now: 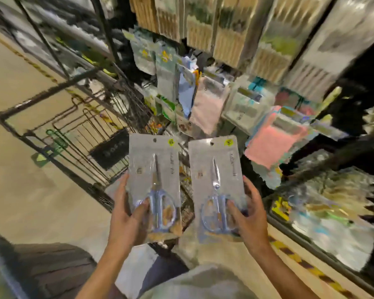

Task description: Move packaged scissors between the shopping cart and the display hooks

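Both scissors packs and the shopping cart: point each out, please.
Left scissors pack (154, 169): head view, on the card's clear middle.
Right scissors pack (214, 169): head view, beside the blades.
Shopping cart (52, 124): head view, on its wire frame.

Even, fairly dim indoor light with a yellowish cast and no hard shadows. Heavy motion blur and blocky smearing break up the hanging display packs (229, 35) and shopping cart (78, 126), while the wide-angle lens bends lines near the edges. Only the two scissors packages (154, 169) at the centre are reasonably sharp, their plastic showing faint glare.

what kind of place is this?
Most likely a retail store aisle: packaged goods hang in rows on a display wall, a wire shopping cart stands beside it, and each carded scissors pack carries a yellow sticker.
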### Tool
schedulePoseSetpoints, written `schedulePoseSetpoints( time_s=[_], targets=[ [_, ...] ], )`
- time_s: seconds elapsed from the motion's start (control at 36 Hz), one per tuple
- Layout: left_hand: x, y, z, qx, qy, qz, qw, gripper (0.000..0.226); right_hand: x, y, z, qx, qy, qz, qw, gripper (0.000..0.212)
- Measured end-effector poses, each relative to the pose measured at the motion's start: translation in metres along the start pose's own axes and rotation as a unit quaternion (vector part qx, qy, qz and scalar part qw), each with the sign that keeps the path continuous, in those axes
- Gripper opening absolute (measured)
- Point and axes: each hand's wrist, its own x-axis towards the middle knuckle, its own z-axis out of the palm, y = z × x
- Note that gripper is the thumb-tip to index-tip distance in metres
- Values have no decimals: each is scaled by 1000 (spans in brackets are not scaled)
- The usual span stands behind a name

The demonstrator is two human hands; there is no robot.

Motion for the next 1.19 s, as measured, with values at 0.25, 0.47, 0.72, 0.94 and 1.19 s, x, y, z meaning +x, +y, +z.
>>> schedulePoseSetpoints(
  time_s=[0.25,0.47,0.72,0.94,1.19],
  targets=[
    [-102,24,113,16,-96,63,993,82,-98,12,-163,72,135,0,988,66],
    [-177,69,208,0,-206,115,972,79,-169,1,-278,80,245,-20,966,70],
    [-215,105,284,-19,-300,124,946,79,-208,-17,-334,77,364,-29,928,69],
    [-213,133,326,-30,-380,169,909,76,-213,-43,-354,51,434,-52,898,66],
    [-189,158,368,-65,-432,165,884,78,-196,-73,-377,23,480,-86,873,67]
  ],
)
